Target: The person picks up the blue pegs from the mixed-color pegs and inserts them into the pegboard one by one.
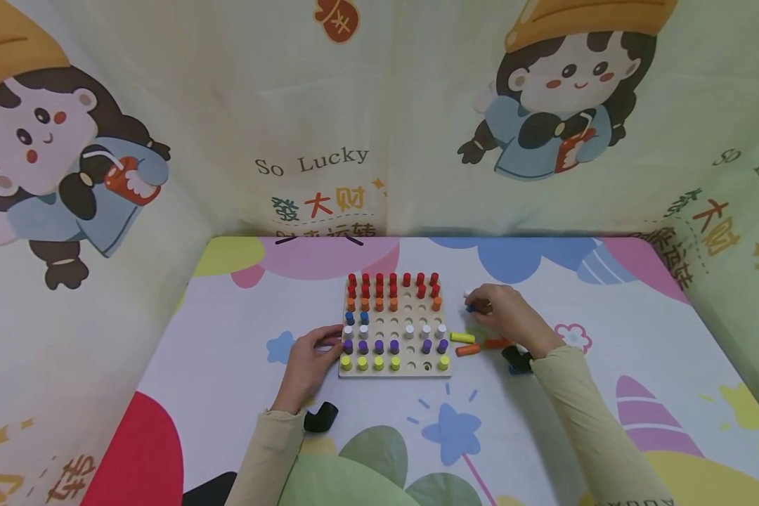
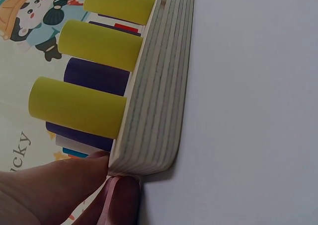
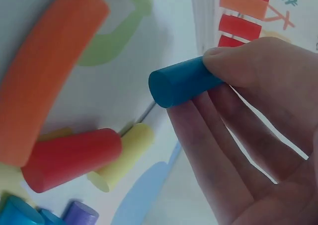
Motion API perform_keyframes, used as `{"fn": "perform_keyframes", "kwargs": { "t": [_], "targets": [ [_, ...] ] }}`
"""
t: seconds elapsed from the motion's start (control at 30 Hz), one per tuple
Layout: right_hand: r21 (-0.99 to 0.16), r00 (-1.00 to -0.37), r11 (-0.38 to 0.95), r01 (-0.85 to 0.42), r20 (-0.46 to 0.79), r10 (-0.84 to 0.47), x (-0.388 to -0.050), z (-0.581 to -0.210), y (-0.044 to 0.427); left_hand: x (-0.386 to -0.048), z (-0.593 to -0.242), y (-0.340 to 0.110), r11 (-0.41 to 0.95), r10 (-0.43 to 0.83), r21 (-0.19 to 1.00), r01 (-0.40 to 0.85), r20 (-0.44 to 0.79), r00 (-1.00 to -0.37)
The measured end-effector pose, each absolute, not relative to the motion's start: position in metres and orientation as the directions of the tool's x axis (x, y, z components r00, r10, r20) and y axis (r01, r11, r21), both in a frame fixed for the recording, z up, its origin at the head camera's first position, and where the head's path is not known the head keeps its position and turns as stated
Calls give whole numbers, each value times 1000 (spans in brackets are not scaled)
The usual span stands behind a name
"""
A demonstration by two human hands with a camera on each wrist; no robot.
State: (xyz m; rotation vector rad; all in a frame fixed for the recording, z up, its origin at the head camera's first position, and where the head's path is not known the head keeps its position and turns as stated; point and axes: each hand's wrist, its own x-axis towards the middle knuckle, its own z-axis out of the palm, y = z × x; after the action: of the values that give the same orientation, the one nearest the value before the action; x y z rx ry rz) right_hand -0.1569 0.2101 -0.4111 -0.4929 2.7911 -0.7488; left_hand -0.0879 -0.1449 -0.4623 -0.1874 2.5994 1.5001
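A wooden pegboard bears rows of red, orange, blue, white, purple and yellow pegs, with some holes bare. At its left edge my left hand holds the board; in the left wrist view, fingertips lie against its corner beside a yellow peg. To the right of the board, my right hand pinches a blue peg between thumb and fingers. The peg is tilted and held above the table. A white peg's tip shows by that hand.
Loose pegs lie right of the board: a yellow one, an orange one, and, in the right wrist view, a red one and a purple one. A patterned cloth walls in the table's back and sides.
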Motion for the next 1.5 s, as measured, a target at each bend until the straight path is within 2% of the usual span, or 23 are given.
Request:
{"fn": "perform_keyframes", "kwargs": {
  "t": [0.23, 0.7, 1.03, 1.5],
  "targets": [
    [-538, -922, 799, -267, -98, -374, -155, -405, 205, -87, -461, -145, 501, -40, 848, -170, -174, -984],
    [-552, -888, 750, -365, -36, -459, -153, -398, 199, -86, -458, -143, 503, -39, 848, -168, -172, -984],
    [-577, -889, 730, -366, -15, -458, -151, -397, 192, -86, -460, -144, 501, -31, 852, -152, -158, -987],
    [-629, -876, 657, -415, 79, -477, -149, -393, 178, -86, -462, -143, 503, -38, 849, -162, -166, -985]
  ]
}}
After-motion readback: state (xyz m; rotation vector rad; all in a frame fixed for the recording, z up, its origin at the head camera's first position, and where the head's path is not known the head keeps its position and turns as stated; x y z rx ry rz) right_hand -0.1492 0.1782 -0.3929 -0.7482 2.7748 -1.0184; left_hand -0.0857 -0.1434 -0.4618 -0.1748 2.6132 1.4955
